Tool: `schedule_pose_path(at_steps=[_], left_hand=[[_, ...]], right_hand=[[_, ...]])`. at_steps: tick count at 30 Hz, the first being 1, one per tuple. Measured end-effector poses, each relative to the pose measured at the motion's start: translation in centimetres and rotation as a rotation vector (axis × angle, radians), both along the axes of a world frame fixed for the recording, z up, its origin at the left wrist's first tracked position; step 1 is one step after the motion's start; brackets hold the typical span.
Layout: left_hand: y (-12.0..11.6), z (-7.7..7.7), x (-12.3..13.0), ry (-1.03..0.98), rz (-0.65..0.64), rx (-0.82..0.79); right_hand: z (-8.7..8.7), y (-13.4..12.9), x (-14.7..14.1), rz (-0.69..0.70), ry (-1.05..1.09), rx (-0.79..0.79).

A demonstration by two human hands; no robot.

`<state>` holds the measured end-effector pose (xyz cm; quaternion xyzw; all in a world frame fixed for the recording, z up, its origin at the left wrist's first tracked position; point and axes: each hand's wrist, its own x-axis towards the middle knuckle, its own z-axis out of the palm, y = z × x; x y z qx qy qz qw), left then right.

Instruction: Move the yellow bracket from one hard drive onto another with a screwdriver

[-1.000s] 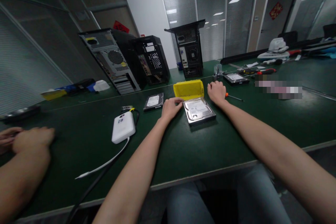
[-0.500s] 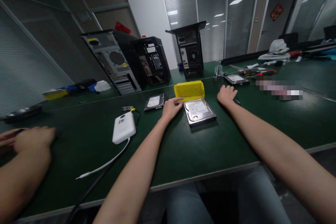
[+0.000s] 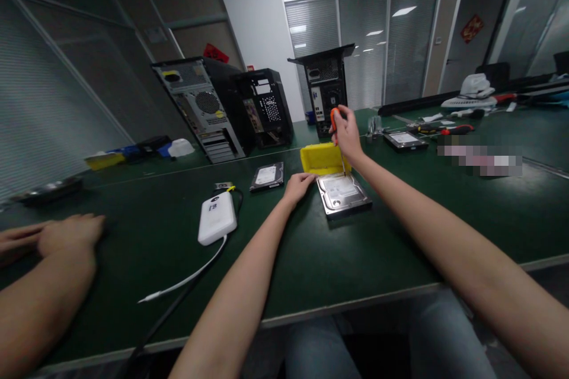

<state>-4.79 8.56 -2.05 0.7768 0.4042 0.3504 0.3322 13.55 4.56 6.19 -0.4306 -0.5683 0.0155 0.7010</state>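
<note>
A silver hard drive point(image 3: 342, 194) lies label up on the green table, against a yellow tray point(image 3: 323, 158) standing behind it. My right hand point(image 3: 348, 133) grips an orange-handled screwdriver point(image 3: 335, 121) held upright, its tip at the drive's far right corner. At the drive's far left corner rests my left hand point(image 3: 299, 188), fingers together and reaching the drive's edge; whether they pinch anything is too small to tell. A second hard drive point(image 3: 267, 177) lies to the left of my left hand.
A white power bank point(image 3: 217, 218) with a cable lies left, near another person's hands point(image 3: 66, 234). Computer cases point(image 3: 208, 106) stand at the back. A third drive point(image 3: 405, 140) and red-handled pliers point(image 3: 457, 129) lie right.
My right hand has risen from the table and moved left over the drive, now holding the orange screwdriver. My left hand stays at the drive's corner. The view has shifted slightly.
</note>
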Motion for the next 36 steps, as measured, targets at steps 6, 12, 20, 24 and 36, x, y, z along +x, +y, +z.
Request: schedule_pose_path(at_steps=[6,12,20,24,36], left_hand=[[-0.1,0.4,-0.1,-0.022,-0.075,-0.044],[-0.3,0.5,0.1,-0.064,-0.098,-0.116],[-0.1,0.0,0.3,-0.094,-0.028,-0.110],[-0.5,0.2,0.4,-0.087,0.003,-0.092],[-0.3,0.0,0.4,-0.055,0.008,-0.064]], right_hand=[[-0.9,2.3,-3.7,0.035,0.157,-0.048],[-3.2,2.0,-3.5,-0.197,0.245,0.085],[-3.5,1.1,-3.4,-0.303,0.095,0.132],[-3.5,0.6,-3.6,-0.293,0.074,0.117],[-3.5,0.5,-3.9,-0.304,0.029,0.039]])
